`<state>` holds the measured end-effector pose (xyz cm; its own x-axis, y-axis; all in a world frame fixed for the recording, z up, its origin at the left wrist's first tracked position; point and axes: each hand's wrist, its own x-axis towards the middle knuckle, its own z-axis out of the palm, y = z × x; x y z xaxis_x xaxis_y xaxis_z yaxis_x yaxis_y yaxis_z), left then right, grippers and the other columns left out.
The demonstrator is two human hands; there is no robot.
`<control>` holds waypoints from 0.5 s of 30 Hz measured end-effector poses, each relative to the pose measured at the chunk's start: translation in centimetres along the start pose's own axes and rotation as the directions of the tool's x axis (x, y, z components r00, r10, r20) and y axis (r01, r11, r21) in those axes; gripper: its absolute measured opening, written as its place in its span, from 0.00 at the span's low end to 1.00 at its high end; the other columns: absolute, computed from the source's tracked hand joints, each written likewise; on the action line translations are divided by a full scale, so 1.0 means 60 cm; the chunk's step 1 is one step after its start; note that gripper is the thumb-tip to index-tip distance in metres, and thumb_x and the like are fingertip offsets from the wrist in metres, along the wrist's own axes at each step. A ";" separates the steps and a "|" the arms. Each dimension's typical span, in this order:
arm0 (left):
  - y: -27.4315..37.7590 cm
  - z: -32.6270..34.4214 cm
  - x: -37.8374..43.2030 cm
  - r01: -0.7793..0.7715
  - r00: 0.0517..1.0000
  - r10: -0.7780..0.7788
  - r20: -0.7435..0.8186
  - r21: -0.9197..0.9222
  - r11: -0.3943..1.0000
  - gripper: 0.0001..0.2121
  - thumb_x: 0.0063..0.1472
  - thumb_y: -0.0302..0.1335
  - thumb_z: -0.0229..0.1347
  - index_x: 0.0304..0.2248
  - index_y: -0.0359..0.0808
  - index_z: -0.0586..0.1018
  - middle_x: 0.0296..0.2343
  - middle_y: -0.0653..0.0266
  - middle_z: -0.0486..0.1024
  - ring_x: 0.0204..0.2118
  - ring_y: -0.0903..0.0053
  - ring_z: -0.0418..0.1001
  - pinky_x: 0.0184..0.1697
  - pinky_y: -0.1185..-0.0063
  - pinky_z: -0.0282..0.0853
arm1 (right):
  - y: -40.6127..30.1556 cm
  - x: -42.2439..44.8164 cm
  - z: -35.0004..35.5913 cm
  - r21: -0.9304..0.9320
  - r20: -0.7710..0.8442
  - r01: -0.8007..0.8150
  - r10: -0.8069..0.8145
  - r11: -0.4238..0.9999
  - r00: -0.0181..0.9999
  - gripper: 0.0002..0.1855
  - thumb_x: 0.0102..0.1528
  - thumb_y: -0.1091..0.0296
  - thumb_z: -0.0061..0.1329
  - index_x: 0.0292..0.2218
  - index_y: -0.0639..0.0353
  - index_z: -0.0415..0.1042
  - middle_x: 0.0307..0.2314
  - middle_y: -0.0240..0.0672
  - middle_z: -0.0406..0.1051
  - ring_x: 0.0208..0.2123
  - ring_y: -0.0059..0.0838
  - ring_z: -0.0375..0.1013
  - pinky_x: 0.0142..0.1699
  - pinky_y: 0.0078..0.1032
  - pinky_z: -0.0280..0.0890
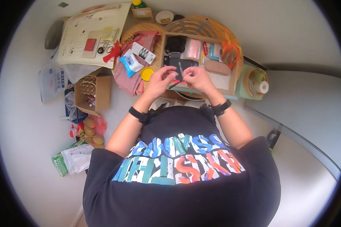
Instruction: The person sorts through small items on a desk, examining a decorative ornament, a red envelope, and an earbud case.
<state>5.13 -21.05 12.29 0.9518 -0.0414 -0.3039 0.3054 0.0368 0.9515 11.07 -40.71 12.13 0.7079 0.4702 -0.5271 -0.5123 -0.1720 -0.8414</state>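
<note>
My right hand [198,80] grips a slim, dark and grey item [180,69] over the front of a wooden tray [231,83]. One end points up past the fingers and another sticks out to the lower left; its exact kind is too small to tell. Beside it, my left hand [162,80] is half curled with thumb and fingers apart, and nothing shows in it. Under the hands, the tray holds a black fuzzy item [176,43], a pink-and-white packet [192,49], a red pen-like item [205,48], a brown oblong case [217,67] and dark flat items.
Left of the tray, a striped red cloth [125,74] carries a wipes pack [130,63], a card of black clips [143,53] and a yellow round lid [147,74]. A cardboard box [102,90] stands farther left. At right is a green bin [244,81] with a paper roll [262,87].
</note>
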 end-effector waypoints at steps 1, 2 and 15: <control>-0.002 -0.014 0.006 -0.004 1.000 0.004 0.013 -0.021 1.000 0.10 0.64 0.28 0.54 0.41 0.32 0.77 0.32 0.68 0.78 0.32 0.85 0.74 0.36 0.84 0.69 | -0.015 0.006 0.030 -0.048 0.018 0.031 -0.030 0.998 0.999 0.08 0.51 0.68 0.55 0.26 0.64 0.74 0.16 0.25 0.68 0.18 0.14 0.65 0.23 0.17 0.60; -0.009 -0.033 0.013 -0.008 1.000 0.009 0.025 -0.041 0.999 0.09 0.64 0.27 0.55 0.40 0.31 0.77 0.31 0.69 0.78 0.32 0.85 0.74 0.35 0.85 0.69 | -0.026 0.016 0.056 -0.094 0.038 0.064 -0.061 0.993 0.997 0.09 0.52 0.67 0.55 0.26 0.64 0.75 0.16 0.25 0.68 0.18 0.14 0.65 0.23 0.17 0.60; -0.057 -0.405 0.083 0.190 0.900 -0.310 -0.306 -0.364 0.912 0.05 0.63 0.24 0.53 0.34 0.31 0.75 0.28 0.62 0.77 0.28 0.77 0.78 0.30 0.82 0.74 | -0.056 0.172 0.303 -0.222 -0.206 0.008 -0.055 0.975 0.977 0.10 0.55 0.66 0.52 0.30 0.66 0.75 0.15 0.27 0.69 0.16 0.14 0.66 0.23 0.18 0.60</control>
<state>9.49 2.85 6.38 0.7708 0.2572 -0.5829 0.4694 0.3894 0.7925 11.25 -19.57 11.70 0.8201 0.2901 -0.4933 -0.3860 -0.3560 -0.8510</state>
